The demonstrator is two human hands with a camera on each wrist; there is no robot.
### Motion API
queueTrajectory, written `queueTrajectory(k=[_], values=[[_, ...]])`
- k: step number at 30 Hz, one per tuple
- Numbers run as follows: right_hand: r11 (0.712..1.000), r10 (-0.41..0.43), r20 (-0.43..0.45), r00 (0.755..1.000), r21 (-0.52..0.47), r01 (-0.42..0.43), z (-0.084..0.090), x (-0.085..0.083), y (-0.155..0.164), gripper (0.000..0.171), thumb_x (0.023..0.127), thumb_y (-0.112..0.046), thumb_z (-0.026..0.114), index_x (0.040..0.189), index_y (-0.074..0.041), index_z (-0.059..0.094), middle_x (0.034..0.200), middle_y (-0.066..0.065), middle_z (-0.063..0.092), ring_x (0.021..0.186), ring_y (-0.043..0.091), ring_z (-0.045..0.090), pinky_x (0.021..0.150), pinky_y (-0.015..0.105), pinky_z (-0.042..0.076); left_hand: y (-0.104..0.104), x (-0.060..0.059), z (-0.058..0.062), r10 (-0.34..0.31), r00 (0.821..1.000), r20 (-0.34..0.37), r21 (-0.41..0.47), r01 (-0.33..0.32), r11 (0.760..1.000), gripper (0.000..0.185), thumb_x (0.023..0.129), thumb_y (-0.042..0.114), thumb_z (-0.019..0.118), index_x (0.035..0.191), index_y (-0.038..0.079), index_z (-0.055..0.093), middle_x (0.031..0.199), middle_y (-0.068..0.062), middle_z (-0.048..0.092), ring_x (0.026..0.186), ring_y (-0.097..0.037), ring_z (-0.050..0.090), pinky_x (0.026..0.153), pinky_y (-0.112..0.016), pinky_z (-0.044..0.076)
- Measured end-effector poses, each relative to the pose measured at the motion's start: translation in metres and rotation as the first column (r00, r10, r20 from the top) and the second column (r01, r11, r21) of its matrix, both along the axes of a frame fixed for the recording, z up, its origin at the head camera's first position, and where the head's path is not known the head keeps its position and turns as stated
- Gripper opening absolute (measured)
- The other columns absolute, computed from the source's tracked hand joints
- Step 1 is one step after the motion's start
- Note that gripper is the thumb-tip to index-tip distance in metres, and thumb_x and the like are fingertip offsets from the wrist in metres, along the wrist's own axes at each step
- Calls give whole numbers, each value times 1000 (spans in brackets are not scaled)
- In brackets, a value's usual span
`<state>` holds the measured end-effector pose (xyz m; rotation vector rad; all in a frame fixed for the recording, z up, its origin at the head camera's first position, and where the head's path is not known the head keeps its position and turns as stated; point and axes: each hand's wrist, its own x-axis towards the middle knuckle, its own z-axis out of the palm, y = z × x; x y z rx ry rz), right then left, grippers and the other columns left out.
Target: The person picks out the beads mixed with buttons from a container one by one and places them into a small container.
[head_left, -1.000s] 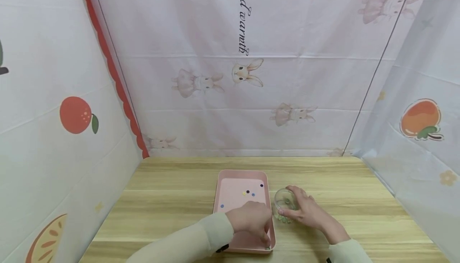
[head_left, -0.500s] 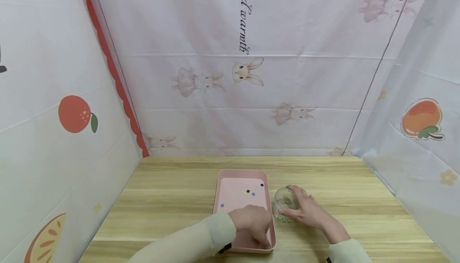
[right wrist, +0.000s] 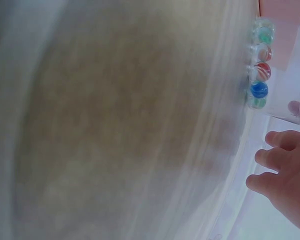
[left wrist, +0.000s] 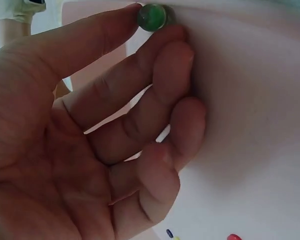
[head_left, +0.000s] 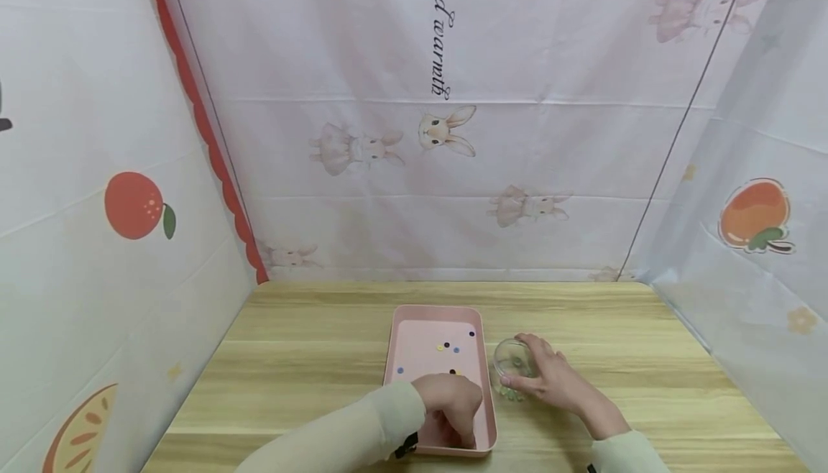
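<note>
My left hand reaches down into the near end of a pink tray. In the left wrist view, its thumb and index fingertip pinch a green glass marble low against the tray, while the other fingers curl in loosely. My right hand holds a clear glass jar on the table just right of the tray, thumb on the near side and fingers round the far side. Several marbles, green, blue and red-and-white, lie at the jar's bottom in the right wrist view.
Small button-like discs are scattered in the tray: a blue one at left, a dark one near the right wall, several others between. The wooden table meets printed cloth walls at the back and both sides.
My left hand has shifted slightly left along the tray's near end, uncovering a black disc and a yellow one. The right hand and jar have stayed in place.
</note>
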<state>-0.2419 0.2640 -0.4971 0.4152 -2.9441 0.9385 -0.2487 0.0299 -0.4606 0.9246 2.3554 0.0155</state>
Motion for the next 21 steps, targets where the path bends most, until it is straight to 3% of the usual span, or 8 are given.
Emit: queueTrajectory(k=[4, 7, 9, 12, 15, 17, 19, 21], values=[[1000, 0, 12, 1000, 6, 0, 0, 0, 0, 91, 93, -55, 75, 156, -2, 37, 155, 39, 42, 137, 57, 51, 116, 81, 19, -4, -4, 1, 33, 998, 59, 32, -35, 999, 35, 86, 29, 85, 60, 11, 70, 53, 0, 65, 45, -13, 55, 43, -27, 45], [1000, 2, 28, 1000, 6, -2, 1, 0, 0, 92, 93, -56, 75, 157, -2, 36, 157, 40, 40, 137, 58, 51, 117, 81, 17, -13, -13, 6, 34, 999, 37, 187, -40, 982, 31, 85, 29, 87, 61, 14, 75, 54, 3, 67, 46, -8, 55, 47, -24, 47], [1000, 1, 38, 999, 4, -1, 1, -1, -1, 93, 92, -56, 75, 157, -3, 35, 157, 40, 39, 136, 58, 51, 118, 80, 16, -22, -23, 10, 42, 999, -26, 323, -31, 946, 26, 84, 31, 88, 64, 18, 79, 56, 9, 69, 48, -2, 55, 50, -20, 48], [1000, -2, 41, 999, 7, 2, 2, -2, -2, 94, 92, -56, 75, 158, -3, 35, 157, 41, 39, 134, 58, 53, 118, 80, 16, -33, -39, 18, 88, 994, -60, 521, -44, 852, 15, 89, 28, 85, 77, 19, 84, 67, 14, 75, 58, 3, 60, 59, -15, 50], [1000, -11, 34, 999, 13, 10, 1, -4, -3, 94, 92, -57, 75, 158, -3, 35, 156, 40, 40, 133, 58, 54, 117, 80, 17, -43, -51, 24, 134, 991, -17, 688, -85, 721, 9, 94, 23, 81, 93, 17, 86, 83, 13, 78, 73, 1, 66, 67, -17, 53], [1000, -12, 28, 1000, 14, 12, 1, -5, -4, 94, 92, -57, 75, 157, -3, 35, 156, 40, 41, 135, 57, 53, 118, 80, 18, -49, -56, 27, 158, 987, 20, 760, -118, 640, 11, 97, 25, 78, 101, 17, 85, 93, 13, 79, 81, -2, 68, 70, -20, 54], [1000, -12, 23, 1000, 13, 12, 0, -6, -5, 93, 92, -57, 75, 157, -3, 36, 155, 39, 42, 136, 57, 52, 117, 80, 19, -52, -57, 28, 185, 982, 40, 807, -141, 573, 14, 98, 28, 77, 106, 18, 84, 101, 13, 79, 89, -4, 68, 75, -23, 53], [1000, -10, 19, 1000, 8, 10, 0, -6, -6, 92, 92, -56, 75, 156, -3, 36, 155, 39, 43, 136, 56, 52, 117, 80, 19, -54, -57, 28, 217, 975, 45, 834, -156, 529, 15, 98, 32, 77, 108, 24, 83, 106, 14, 79, 94, -4, 68, 79, -25, 52]])
